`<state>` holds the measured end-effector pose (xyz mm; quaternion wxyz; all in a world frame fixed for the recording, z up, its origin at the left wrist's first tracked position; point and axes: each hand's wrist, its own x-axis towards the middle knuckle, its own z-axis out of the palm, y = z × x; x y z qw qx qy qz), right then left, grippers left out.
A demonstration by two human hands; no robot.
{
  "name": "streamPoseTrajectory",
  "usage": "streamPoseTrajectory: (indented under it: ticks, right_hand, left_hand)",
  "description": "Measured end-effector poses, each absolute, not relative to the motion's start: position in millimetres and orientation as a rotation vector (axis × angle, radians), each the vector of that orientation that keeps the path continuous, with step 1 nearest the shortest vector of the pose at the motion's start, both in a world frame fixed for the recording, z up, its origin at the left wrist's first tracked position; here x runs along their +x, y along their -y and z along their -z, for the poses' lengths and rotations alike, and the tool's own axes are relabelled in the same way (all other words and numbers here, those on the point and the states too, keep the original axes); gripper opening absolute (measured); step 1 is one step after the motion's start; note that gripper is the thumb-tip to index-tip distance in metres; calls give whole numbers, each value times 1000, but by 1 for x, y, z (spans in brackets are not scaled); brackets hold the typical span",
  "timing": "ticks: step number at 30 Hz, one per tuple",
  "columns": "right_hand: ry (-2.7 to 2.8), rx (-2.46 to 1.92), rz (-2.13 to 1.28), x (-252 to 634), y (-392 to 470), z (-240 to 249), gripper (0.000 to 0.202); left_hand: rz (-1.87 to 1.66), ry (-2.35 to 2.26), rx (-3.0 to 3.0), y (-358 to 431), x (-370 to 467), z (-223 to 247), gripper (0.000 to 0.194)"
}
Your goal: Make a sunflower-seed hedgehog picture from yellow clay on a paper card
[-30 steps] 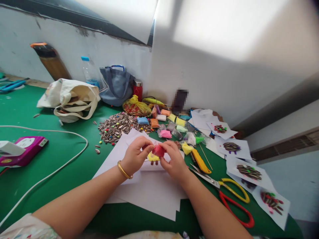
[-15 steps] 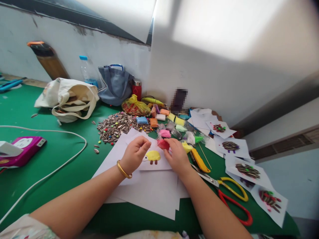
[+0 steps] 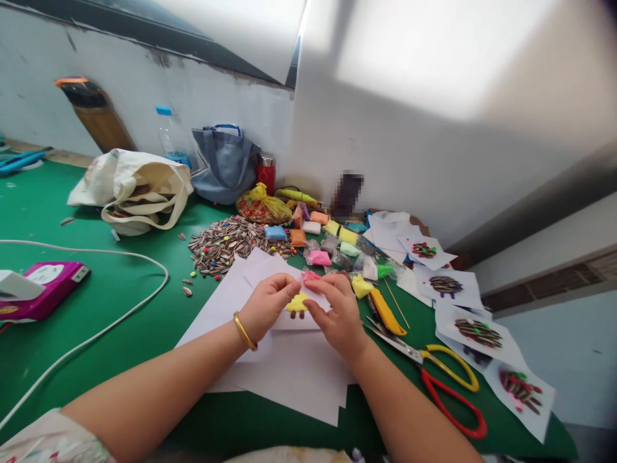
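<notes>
Closest in, loose sheets of white paper point(image 3: 294, 370) overlap on the green table point(image 3: 130, 276), and two bare forearms reach over them from either side. On the left wrist, a gold bangle point(image 3: 245, 331). Up front now, the left hand point(image 3: 270, 305) has thumb and forefinger drawn together, and whether anything sits between them, I can't tell! Facing it, close by, the right hand point(image 3: 340, 315) curves with thumb and forefinger apart. The red clay packet point(image 3: 310, 275) peeks out just above that forefinger; gripped by the other fingers or merely behind them, no telling from here. Between the hands, on paper, lies a yellow clay shape point(image 3: 296, 302) with brown feet, partly covered by fingers.

Out to the right, the scissors point(image 3: 409, 350) lie with red and yellow handles, the yellow cutter point(image 3: 385, 313) and a thin stick point(image 3: 396, 302) just beyond. Seed-decorated cards point(image 3: 482, 333) line the table's right side.

Further back, clay packets point(image 3: 319, 258) of many colours crowd up beside a heap of striped seeds point(image 3: 224, 247). Along the wall: a yellow bag point(image 3: 263, 206), the red flask point(image 3: 266, 172), a blue tote point(image 3: 224, 167), and a clear bottle point(image 3: 168, 138).
</notes>
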<state>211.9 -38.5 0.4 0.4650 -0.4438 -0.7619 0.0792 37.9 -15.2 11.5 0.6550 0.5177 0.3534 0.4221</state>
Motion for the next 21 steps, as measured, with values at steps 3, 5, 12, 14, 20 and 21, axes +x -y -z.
streamPoseTrajectory:
  ticks: [3,5,12,14,20,21]
  right_hand:
    - [1823,-1059,-269,204,46,-3,22]
    - [1796,-1064,-288,202,46,-2,14]
    - [1820,-1037,-267,206,43,-2,12]
    - [1821,-1067,-245,208,43,-3,11]
    - [1828,-1095,-237,211,42,-3,14]
    - [1826,-1094,-236,210,42,-2,13]
  left_hand:
    - [-961,-852,1218,17,39,-8,37]
    - [-945,-858,1225,17,40,-8,38]
    - [-934,-876,1246,18,40,-13,47]
    - [-944,-876,1213,18,40,-13,51]
    - [-883,-859,1177,18,41,-10,53]
    - [-873,-863,1177,18,41,-9,53]
